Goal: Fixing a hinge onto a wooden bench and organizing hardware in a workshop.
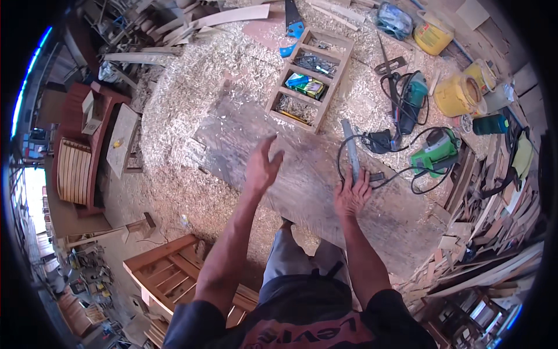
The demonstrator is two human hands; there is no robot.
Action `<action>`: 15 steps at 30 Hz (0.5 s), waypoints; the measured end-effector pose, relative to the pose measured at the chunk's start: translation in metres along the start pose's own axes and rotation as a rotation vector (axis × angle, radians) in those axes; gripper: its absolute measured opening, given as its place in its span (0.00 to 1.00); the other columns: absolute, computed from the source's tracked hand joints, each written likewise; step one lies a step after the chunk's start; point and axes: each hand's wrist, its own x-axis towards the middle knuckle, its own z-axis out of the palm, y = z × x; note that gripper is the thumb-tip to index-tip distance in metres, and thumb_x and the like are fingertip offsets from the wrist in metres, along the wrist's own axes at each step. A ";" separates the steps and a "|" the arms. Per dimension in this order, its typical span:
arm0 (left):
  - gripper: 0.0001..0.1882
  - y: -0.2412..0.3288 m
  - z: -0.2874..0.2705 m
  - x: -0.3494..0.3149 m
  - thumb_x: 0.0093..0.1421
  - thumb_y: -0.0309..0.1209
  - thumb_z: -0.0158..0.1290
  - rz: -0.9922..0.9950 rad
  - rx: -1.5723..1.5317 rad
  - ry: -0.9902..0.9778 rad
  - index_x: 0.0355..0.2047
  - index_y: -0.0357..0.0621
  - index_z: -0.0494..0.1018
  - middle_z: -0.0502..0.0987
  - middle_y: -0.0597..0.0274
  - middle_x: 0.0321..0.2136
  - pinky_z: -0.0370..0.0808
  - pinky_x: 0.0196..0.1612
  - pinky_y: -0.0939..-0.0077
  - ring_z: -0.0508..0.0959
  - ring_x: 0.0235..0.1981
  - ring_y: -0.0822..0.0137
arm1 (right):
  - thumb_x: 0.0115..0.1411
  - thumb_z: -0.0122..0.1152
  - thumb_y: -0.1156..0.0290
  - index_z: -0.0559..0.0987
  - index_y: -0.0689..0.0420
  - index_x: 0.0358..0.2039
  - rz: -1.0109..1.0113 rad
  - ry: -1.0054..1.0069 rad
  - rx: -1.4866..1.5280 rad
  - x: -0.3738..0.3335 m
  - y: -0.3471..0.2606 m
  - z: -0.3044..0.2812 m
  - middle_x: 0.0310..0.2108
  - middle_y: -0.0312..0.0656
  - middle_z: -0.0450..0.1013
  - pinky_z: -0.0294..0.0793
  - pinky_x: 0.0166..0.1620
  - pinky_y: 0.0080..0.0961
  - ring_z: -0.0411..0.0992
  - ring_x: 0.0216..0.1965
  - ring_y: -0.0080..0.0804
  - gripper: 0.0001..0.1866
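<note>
My left hand (264,168) hovers over the worn wooden board (302,168), its thumb and fingers apart with nothing between them. Farther right, my right hand (353,195) rests on the board with fingers spread over the lower end of a grey metal blade (351,148). That blade looks like part of a try square; a short dark bar (376,176) lies by the fingertips. Beyond my hands stands a wooden compartment box (325,110) holding screws or nails, small packets and a pencil-like yellow stick. Green-bodied power tool (435,152) sits right of my right hand, its black cord looping near it.
A teal angle grinder (414,96) lies behind the green tool. Yellow tubs (456,96) and a dark thread spool (490,124) stand at the right. A blue-handled saw (294,30) lies far off among shavings. Wooden frame (163,256) is near left; offcuts (488,198) pile at right.
</note>
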 end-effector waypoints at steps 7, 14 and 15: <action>0.26 -0.030 0.019 0.160 0.68 0.43 0.60 -0.026 0.134 -0.072 0.60 0.41 0.80 0.87 0.42 0.33 0.84 0.43 0.55 0.89 0.38 0.49 | 0.71 0.49 0.49 0.67 0.44 0.77 0.000 -0.026 -0.040 0.006 -0.007 -0.004 0.78 0.51 0.56 0.52 0.73 0.60 0.51 0.79 0.55 0.35; 0.28 0.014 0.059 0.172 0.68 0.42 0.55 -0.098 0.531 -0.218 0.61 0.33 0.76 0.85 0.40 0.43 0.85 0.42 0.47 0.88 0.40 0.42 | 0.72 0.48 0.49 0.67 0.43 0.77 0.004 -0.055 -0.058 0.012 -0.011 -0.004 0.78 0.52 0.56 0.52 0.73 0.61 0.51 0.79 0.57 0.35; 0.27 0.013 0.065 0.169 0.69 0.38 0.51 -0.107 0.542 -0.192 0.62 0.32 0.74 0.83 0.38 0.49 0.85 0.43 0.47 0.88 0.39 0.41 | 0.72 0.47 0.49 0.67 0.43 0.78 0.003 -0.046 -0.042 0.014 -0.014 -0.003 0.78 0.52 0.56 0.52 0.73 0.61 0.51 0.79 0.57 0.35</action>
